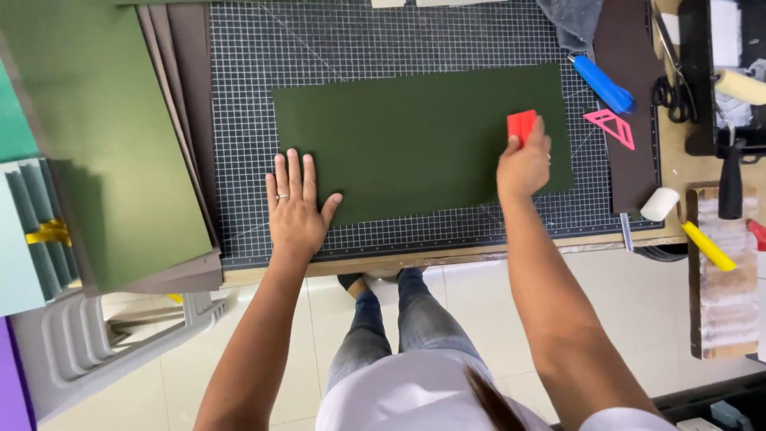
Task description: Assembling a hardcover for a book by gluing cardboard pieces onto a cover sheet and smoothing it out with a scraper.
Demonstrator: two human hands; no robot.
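Far left of frame: pale ribbed tray [32,231] with a yellow clip [48,232], partly under a stack of green and brown sheets [112,144] filling the upper left.

Centre, upper half: gridded cutting mat [239,96] on a wooden table edge [415,259]. Dark green sheet [415,140] flat on the mat, long side across the frame, slightly skewed.

Left of centre: left hand [295,207] palm down, fingers spread flat, holding nothing; resting on the mat at the sheet's lower left corner, thumb touching or overlapping the sheet edge. Ring on one finger.

Right of centre: right hand [524,166] closed around a small red scraper [521,126], pressed on the sheet near its right end, scraper sticking up above the fingers.

Upper right: blue-handled tool [602,84] just off the sheet's top right corner; pink triangular piece [610,126] beside it on the mat. Brown strip [626,96] along the mat's right edge.

Far right: scissors [672,88], small white roller [659,203], yellow-handled tool [708,247], worn wooden board [722,303].

Bottom centre: jeans and white top seen from above, tiled floor below.
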